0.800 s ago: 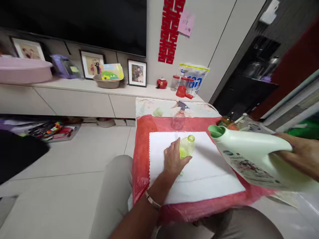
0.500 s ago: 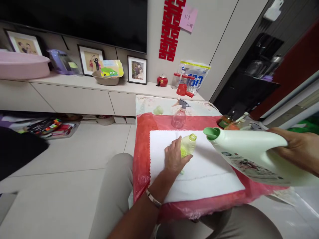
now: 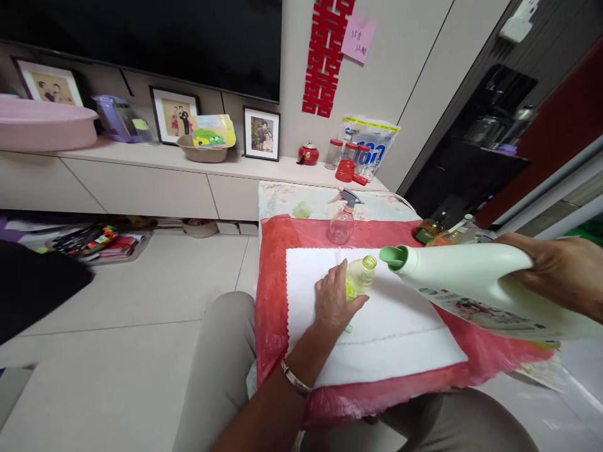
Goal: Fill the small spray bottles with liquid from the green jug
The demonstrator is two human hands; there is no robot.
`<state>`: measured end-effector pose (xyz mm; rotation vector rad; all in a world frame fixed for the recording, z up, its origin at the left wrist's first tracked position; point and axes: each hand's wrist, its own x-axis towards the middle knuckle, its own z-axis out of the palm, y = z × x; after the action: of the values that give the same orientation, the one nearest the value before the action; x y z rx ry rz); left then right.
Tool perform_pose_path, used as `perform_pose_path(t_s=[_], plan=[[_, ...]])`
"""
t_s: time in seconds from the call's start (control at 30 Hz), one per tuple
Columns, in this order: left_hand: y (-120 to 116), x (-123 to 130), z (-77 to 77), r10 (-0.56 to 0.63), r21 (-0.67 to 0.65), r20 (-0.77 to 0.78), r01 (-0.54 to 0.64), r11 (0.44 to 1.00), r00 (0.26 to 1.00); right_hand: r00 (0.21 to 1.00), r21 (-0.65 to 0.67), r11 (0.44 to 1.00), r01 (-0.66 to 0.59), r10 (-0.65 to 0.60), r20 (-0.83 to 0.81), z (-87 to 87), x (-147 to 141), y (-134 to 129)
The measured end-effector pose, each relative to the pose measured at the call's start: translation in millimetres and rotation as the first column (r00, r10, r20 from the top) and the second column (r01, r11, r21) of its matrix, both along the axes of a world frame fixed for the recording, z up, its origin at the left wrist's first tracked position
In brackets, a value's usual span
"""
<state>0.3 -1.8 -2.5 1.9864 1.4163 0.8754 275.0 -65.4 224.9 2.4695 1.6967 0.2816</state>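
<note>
My left hand (image 3: 333, 296) is wrapped round a small yellow-green bottle (image 3: 360, 276), whose uncapped mouth tilts up and to the right. In my right hand (image 3: 551, 270) is the handle of a large pale green jug (image 3: 475, 270), tipped over to the left. Its green spout (image 3: 394, 256) is a short gap to the right of the bottle's mouth, and no stream of liquid shows between them. A white cloth (image 3: 386, 351) with a scalloped edge lies under both. Just beyond it stands a clear spray bottle (image 3: 342, 226) with a grey trigger head. Below my left hand lies a small green piece (image 3: 348, 328).
Red plastic sheeting (image 3: 273, 276) covers the table. Glass bottles (image 3: 428, 230) stand at its right side. Behind runs a low cabinet (image 3: 160, 182) with photo frames, a pink basin (image 3: 47, 125), a red pot (image 3: 308, 154) and a detergent bag (image 3: 377, 144).
The jug has tipped slightly more, and its spout has come closer to the bottle's mouth. The bottle leans a little more to the right in my left hand.
</note>
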Motion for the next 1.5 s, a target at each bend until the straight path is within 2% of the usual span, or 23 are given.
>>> perform_pose_path(t_s=[0.23,0.43,0.7,0.87,1.07,1.33,1.5], plan=[[-0.5,-0.4,1.1,-0.003,-0.002,0.001,0.003,1.000,1.000,0.996,-0.058,0.995,0.078,-0.075,0.045,11.0,-13.3,3.1],[-0.2,0.2,0.1,0.000,0.012,-0.010,0.000,1.000,1.000,0.989,-0.092,0.993,0.073,-0.060,0.135,15.5,-17.6,7.0],[0.4,0.8,-4.1,-0.002,0.043,0.010,0.001,0.999,1.000,0.970,-0.078,0.997,0.023,-0.003,0.243,13.2,-18.0,11.7],[-0.1,0.5,-3.9,0.003,0.059,0.002,-0.003,0.998,1.000,0.975,-0.112,0.993,0.040,-0.014,0.222,18.1,-26.2,13.7],[0.2,0.5,-3.8,-0.001,0.056,0.005,0.000,0.998,1.000,0.980,-0.071,0.996,0.052,-0.038,0.196,21.0,-35.6,15.6],[-0.3,0.6,-3.5,-0.002,0.055,-0.001,0.002,0.998,1.000,0.971,-0.030,0.998,-0.057,0.062,0.229,18.9,-23.3,17.9],[0.0,0.5,-3.1,-0.006,0.053,-0.004,0.006,0.999,1.000,0.976,-0.013,0.995,-0.098,0.099,0.196,23.6,-29.0,17.9]])
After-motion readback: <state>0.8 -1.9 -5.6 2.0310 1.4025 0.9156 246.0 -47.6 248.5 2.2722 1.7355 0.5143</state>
